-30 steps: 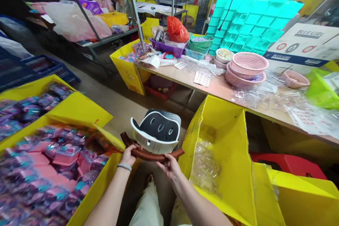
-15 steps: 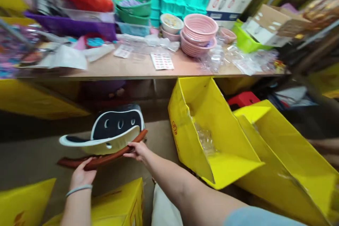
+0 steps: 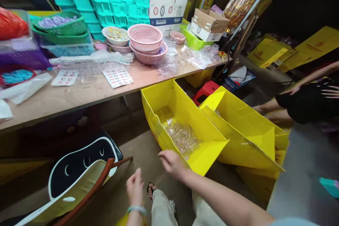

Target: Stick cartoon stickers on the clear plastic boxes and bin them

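Note:
My left hand point(image 3: 135, 187), with a pale band at its wrist, is raised over the floor, its fingers loosely bent and nothing visible in it. Just right of it, my right hand point(image 3: 173, 165) hovers by the near side of a yellow box point(image 3: 206, 132), fingers relaxed and apart, with no object in them. Clear plastic pieces point(image 3: 182, 137) lie inside that box. At lower left stands a chair point(image 3: 87, 155) with a dark padded part edged in white, oval holes and a brown wooden rail; both hands are apart from it.
A long worktable point(image 3: 144, 79) carries pink baskets point(image 3: 145, 39), sticker sheets point(image 3: 118, 77) and clear packaging. Another yellow box point(image 3: 243, 127) and a red stool point(image 3: 206, 91) stand to the right. A person's arm point(image 3: 315, 77) shows at far right. Teal crates point(image 3: 111, 0) are stacked behind.
Both hands have let go of the chair's brown rail and moved right. The view has swung right, bringing the yellow boxes nearer the middle and the chair to the lower left.

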`<state>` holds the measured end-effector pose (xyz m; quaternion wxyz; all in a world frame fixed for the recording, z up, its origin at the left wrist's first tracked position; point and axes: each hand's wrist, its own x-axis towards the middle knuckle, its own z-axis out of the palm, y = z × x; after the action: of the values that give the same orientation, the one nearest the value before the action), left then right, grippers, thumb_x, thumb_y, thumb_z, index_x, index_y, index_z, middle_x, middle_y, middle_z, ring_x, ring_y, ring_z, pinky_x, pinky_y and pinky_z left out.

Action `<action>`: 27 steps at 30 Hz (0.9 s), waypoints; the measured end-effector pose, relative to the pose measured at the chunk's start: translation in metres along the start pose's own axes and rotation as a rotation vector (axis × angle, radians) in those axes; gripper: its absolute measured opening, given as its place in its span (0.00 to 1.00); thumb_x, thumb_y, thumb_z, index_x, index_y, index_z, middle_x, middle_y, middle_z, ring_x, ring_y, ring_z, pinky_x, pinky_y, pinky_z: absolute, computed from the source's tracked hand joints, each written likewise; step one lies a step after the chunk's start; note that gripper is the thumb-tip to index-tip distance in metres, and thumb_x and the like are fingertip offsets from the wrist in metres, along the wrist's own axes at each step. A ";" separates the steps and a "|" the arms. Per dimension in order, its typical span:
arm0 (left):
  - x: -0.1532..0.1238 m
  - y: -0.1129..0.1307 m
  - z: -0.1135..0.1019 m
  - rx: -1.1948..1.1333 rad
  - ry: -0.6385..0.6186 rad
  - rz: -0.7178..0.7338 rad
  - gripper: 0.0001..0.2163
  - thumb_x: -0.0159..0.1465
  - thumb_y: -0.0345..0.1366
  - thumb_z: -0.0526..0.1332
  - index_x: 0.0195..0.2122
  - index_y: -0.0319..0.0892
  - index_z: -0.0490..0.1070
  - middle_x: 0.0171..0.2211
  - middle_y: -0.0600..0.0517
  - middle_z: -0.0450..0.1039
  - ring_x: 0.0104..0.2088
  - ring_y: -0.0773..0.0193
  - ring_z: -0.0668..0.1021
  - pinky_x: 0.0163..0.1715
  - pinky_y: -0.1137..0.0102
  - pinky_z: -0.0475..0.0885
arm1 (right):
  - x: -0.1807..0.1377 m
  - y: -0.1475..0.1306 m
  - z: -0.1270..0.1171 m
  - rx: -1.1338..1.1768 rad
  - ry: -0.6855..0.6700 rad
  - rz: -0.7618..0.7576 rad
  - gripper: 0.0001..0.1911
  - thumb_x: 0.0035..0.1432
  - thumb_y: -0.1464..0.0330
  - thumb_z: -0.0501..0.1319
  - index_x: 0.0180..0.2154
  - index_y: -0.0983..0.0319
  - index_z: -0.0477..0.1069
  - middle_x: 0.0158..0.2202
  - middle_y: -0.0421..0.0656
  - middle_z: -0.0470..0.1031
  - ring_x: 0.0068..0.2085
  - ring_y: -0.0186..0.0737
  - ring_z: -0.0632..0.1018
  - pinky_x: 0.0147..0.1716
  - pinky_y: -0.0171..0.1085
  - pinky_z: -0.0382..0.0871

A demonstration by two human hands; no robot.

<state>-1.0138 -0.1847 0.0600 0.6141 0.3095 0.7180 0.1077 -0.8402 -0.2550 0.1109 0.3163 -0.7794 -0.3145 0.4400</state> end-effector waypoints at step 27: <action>0.121 0.127 0.076 0.794 0.182 0.130 0.10 0.50 0.34 0.66 0.18 0.43 0.64 0.30 0.41 0.75 0.57 0.34 0.70 0.54 0.50 0.65 | 0.093 0.171 -0.173 -0.356 0.232 0.394 0.12 0.66 0.69 0.54 0.46 0.61 0.73 0.39 0.49 0.79 0.44 0.44 0.79 0.48 0.44 0.68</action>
<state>-0.9092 -0.0325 0.0122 0.3729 0.5561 0.7343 -0.1121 -0.6125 -0.3240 0.0054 0.1168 -0.9139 -0.1908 0.3387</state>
